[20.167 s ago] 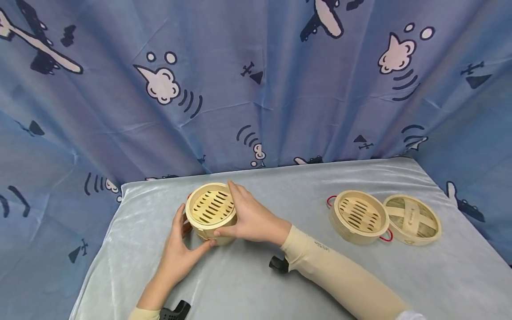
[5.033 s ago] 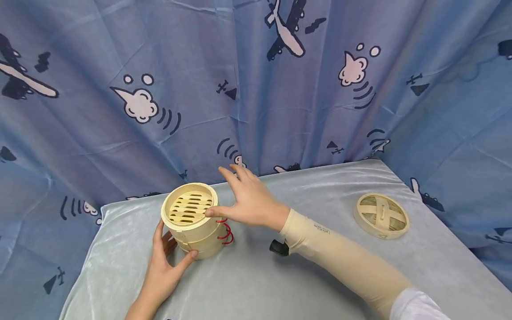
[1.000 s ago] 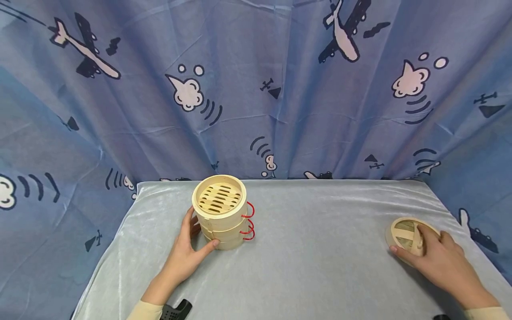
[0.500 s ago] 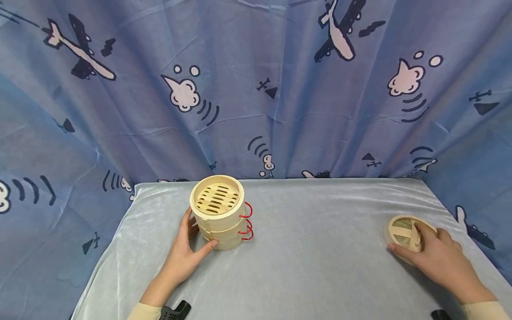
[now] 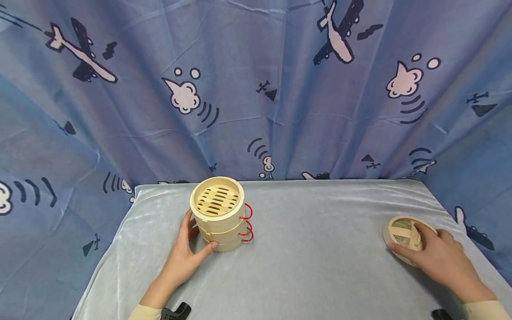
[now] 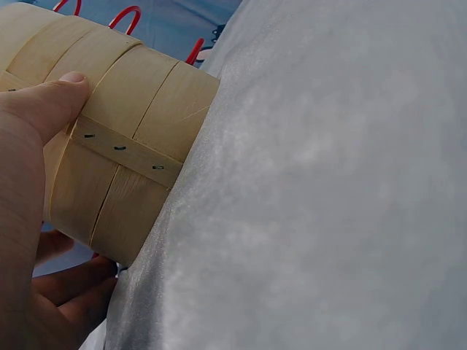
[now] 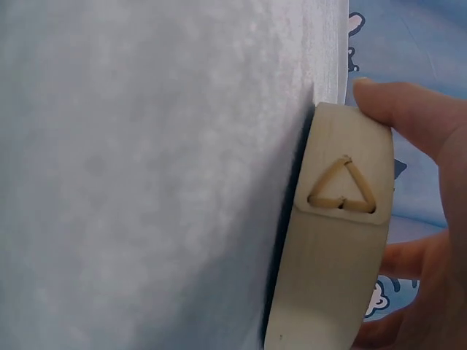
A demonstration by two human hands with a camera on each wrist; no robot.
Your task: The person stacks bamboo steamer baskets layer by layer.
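Note:
A stack of round bamboo steamer baskets (image 5: 222,222) stands upright on the left of the table, its slatted top facing up. Red loop handles (image 5: 249,211) stick out at its right side. My left hand (image 5: 182,258) holds the stack from the left, thumb across the front and fingers round behind; in the left wrist view the thumb (image 6: 58,102) lies on the bamboo wall. Far to the right, my right hand (image 5: 444,260) grips the bamboo steamer lid (image 5: 400,232) from above, its thumb at the rim. A triangular stitch marks the lid's side in the right wrist view.
A pale grey velvety cloth (image 5: 312,249) covers the table, which ends at a blue curtain (image 5: 224,89) printed with planes and clouds. Black wrist devices (image 5: 178,311) show at the bottom edge. A wide stretch of cloth lies between stack and lid.
Earlier, another basket stood beside the lid; it is now gone from there and the stack is taller. My right hand has moved from the stack to the lid. The last second shows hardly any motion.

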